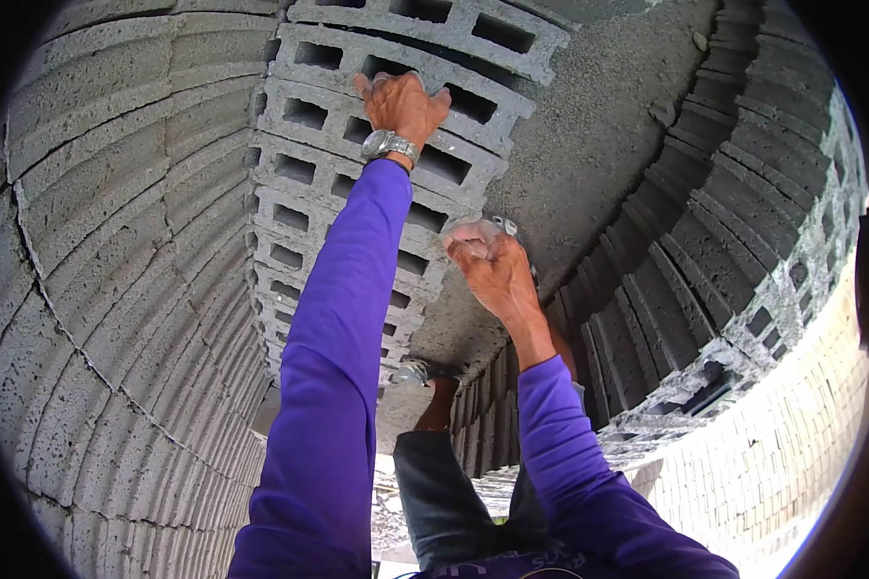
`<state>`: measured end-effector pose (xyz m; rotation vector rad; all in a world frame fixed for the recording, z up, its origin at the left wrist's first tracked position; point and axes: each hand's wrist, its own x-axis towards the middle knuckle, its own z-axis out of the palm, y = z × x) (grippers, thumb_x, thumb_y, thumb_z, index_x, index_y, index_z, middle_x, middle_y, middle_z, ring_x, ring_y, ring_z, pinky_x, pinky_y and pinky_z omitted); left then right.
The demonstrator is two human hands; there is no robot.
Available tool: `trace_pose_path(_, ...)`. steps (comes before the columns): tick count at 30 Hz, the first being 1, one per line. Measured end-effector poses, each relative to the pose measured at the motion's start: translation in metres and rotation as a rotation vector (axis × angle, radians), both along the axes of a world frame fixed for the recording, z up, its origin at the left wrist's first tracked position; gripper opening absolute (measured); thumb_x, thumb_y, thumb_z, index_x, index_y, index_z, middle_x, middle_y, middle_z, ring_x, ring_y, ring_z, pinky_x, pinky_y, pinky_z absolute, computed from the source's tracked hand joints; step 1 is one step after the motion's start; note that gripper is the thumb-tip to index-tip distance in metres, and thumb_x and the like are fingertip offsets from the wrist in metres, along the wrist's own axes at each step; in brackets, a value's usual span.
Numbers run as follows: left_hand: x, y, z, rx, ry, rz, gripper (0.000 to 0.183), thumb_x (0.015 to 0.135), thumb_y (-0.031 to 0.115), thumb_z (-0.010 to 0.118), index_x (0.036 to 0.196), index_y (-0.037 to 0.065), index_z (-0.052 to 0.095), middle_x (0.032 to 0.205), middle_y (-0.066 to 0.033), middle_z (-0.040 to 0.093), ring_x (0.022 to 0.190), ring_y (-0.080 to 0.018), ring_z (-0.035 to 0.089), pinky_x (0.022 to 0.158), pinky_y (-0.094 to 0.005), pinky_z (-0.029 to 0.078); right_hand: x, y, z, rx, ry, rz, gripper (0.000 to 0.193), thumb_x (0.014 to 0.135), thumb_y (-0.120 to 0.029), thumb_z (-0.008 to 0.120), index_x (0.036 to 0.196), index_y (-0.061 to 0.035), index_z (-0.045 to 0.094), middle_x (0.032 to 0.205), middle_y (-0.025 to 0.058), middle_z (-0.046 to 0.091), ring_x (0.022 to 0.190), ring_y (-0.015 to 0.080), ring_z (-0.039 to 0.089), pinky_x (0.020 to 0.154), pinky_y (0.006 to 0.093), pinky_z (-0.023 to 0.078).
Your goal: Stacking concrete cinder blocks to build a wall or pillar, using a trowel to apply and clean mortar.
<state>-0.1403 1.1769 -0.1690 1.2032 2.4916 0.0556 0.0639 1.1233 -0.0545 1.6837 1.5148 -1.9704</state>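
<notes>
My left hand (pixel 406 104), with a metal watch at its wrist, lies over a grey hollow concrete block (pixel 512 113) in a long row of such blocks. Its fingers curl down at one of the block's hollows, and the fingertips are hidden there. Nearer to me, my right hand (pixel 492 265) is closed beside the right end of the row. Whether it holds anything or touches a block end is hidden by the fingers. Part of a shoe (pixel 505 226) shows just behind it.
A tall stack of ribbed concrete blocks (pixel 116 241) rises along the left. Another stack (pixel 690 261) curves along the right. Between the row and that stack runs a strip of gritty ground (pixel 589 145), with my other foot (pixel 412 372) lower down. Sunlit paving (pixel 772 463) lies at lower right.
</notes>
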Motion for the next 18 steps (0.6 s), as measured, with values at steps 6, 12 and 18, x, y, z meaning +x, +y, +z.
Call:
trace_pose_path(6,-0.019,-0.007,0.011,-0.061,0.038,-0.042,0.058,0.073,0.056,0.070,0.090,0.000,0.074,0.086,-0.0250,0.070,0.088,-0.0372,0.067,0.114,-0.0523,0.023,-0.007,0.009,0.007,-0.064,0.027,-0.062,0.043,0.086,-0.031,0.064,0.110,0.0053,0.064,0.092,0.0229,0.071,0.085,0.0278,0.069,0.077,0.0359,0.052)
trace_pose_path(12,-0.022,0.029,0.047,0.436,0.077,-0.024,0.055,0.076,0.051,0.071,0.092,-0.001,0.072,0.088,-0.0260,0.069,0.092,-0.0387,0.066,0.084,-0.0423,0.050,0.001,0.020,-0.005,-0.072,0.013,-0.146,0.045,0.086,-0.031,0.064,0.112,0.0059,0.063,0.094,0.0226,0.071,0.087,0.0274,0.069,0.078,0.0356,0.052)
trace_pose_path(18,-0.041,0.093,-0.002,-0.019,0.065,-0.152,0.060,0.073,0.061,0.066,0.090,0.004,0.074,0.089,-0.0203,0.071,0.101,-0.0350,0.065,0.115,-0.0554,0.019,-0.010,0.025,-0.002,-0.101,0.049,-0.149,0.044,0.086,-0.029,0.063,0.113,0.0058,0.062,0.096,0.0214,0.071,0.088,0.0263,0.068,0.079,0.0348,0.051)
